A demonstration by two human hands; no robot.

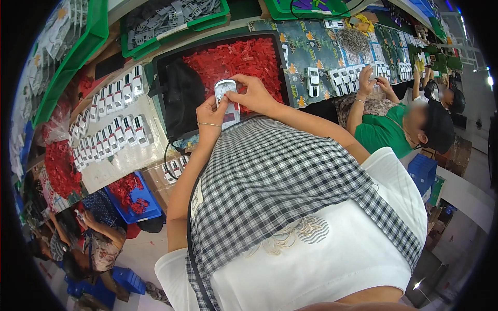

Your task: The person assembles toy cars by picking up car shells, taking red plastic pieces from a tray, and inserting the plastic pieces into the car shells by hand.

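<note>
We've got the white toy car [227, 103] up in both hands, just in front of the black tray [161, 62] of red parts [233, 59] at 12 o'clock. For this bit we'd say keep the car steady with one hand and let the other do the fiddly pressing, square on so nothing snaps or seats crooked; the small piece itself is too tiny to make out. Our left hand [210, 116], bracelet on the wrist, cups the car from 9 o'clock, fingers curled round its side. Our right hand [254, 96] comes in from 3 o'clock, wrist bent, thumb and fingertips pinching its top end. Rows of finished white cars [111, 122] sit on the tabletop [122, 158] at 9 o'clock, and a co-worker in green [386, 132] works at 2 o'clock.
</note>
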